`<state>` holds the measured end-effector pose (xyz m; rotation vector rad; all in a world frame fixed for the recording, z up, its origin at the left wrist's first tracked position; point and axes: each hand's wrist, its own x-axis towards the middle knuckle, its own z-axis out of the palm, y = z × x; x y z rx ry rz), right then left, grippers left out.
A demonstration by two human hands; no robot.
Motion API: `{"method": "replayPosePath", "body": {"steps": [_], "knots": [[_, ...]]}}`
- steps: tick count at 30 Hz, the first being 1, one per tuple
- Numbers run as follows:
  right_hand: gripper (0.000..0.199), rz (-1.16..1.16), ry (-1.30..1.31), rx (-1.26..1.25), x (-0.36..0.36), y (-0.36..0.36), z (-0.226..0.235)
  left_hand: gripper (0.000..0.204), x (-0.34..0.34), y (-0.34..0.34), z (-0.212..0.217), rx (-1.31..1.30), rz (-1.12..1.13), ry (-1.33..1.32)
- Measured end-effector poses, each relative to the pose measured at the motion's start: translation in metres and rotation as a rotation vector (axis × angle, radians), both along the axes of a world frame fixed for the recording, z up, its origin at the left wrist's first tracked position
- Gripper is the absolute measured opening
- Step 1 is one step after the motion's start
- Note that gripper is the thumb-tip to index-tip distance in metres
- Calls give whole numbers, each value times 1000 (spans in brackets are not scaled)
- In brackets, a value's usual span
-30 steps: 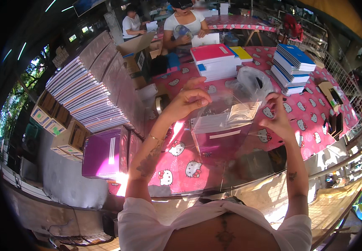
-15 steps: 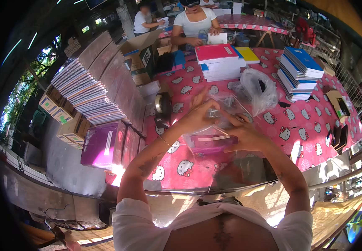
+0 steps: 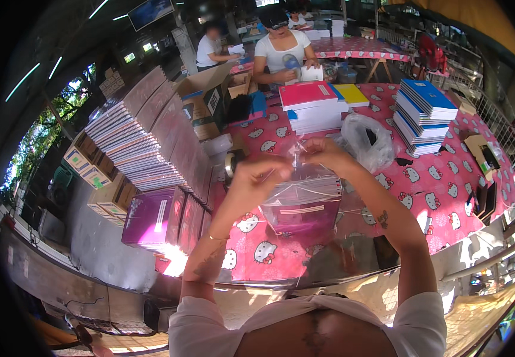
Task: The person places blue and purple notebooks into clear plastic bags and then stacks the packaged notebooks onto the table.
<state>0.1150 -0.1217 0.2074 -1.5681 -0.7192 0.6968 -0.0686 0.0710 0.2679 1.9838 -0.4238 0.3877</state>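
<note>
A bundle of purple notebooks (image 3: 305, 220) stands in front of me on the pink table, inside a clear plastic bag (image 3: 298, 172). The bag's gathered top is pinched between my two hands above the bundle. On its left side, my left hand (image 3: 260, 178) is closed, thumb and fingers together on the plastic. My right hand (image 3: 327, 156) grips the gathered plastic from the right, fingers bent inward. Thin pale lines cross the bag; whether they are string or folds I cannot tell.
Tall wrapped spiral notebooks (image 3: 144, 131) and purple notebooks (image 3: 153, 220) stand at left. Behind the bundle are red-topped notebooks (image 3: 308, 95) and a crumpled plastic bag (image 3: 369, 141); blue notebooks (image 3: 427, 107) are at right. A tape dispenser (image 3: 231, 163) sits left. A co-worker (image 3: 282, 50) is across the table.
My hands have come up from the sides of the bundle and closed on the bag's top. More of the purple notebooks shows now. The whole view has shifted slightly.
</note>
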Motion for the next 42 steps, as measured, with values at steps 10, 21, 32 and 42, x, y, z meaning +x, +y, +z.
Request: {"method": "replayPosePath", "body": {"steps": [10, 21, 32, 42], "knots": [[65, 243, 117, 88, 18, -31, -33, 61, 63, 68, -90, -339, -367, 473], [46, -94, -1176, 28, -92, -43, -47, 50, -19, 41, -80, 665, 14, -308], [33, -261, -1344, -293, -67, -25, -8, 54, 31, 36, -48, 748, 92, -6], [45, 8, -129, -43, -28, -27, -29, 43, 135, 63, -90, -112, -399, 754]]}}
